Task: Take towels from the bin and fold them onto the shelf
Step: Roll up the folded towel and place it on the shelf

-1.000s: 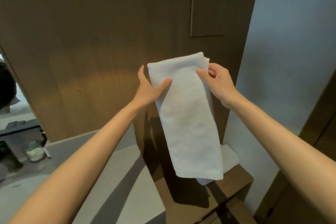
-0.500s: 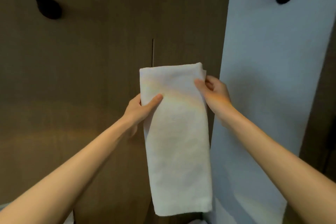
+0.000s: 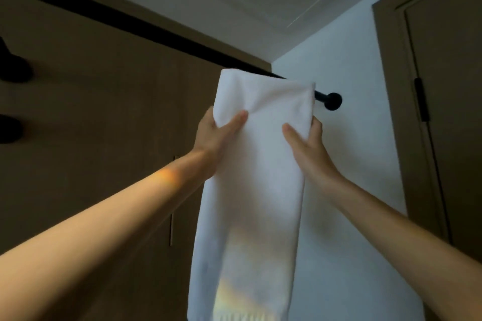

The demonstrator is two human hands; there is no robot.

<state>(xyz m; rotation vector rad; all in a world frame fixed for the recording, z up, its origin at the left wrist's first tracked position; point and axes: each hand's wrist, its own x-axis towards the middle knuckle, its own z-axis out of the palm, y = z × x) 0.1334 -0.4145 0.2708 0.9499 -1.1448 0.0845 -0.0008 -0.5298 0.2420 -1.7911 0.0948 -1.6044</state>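
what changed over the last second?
Both hands raised the white towel; its top edge now overlaps the black rod by the white wall. Nothing was let go: left hand and right hand still pinch its top corners, and it still hangs folded.

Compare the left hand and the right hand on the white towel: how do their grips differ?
The left hand holds the left edge of the white towel; the right hand holds its right edge. The thumb of the left hand sits slightly higher than the thumb of the right hand. The cloth puckers by the left hand but lies smoother by the right hand. Both hands pinch the towel near its top, thumb on the front.
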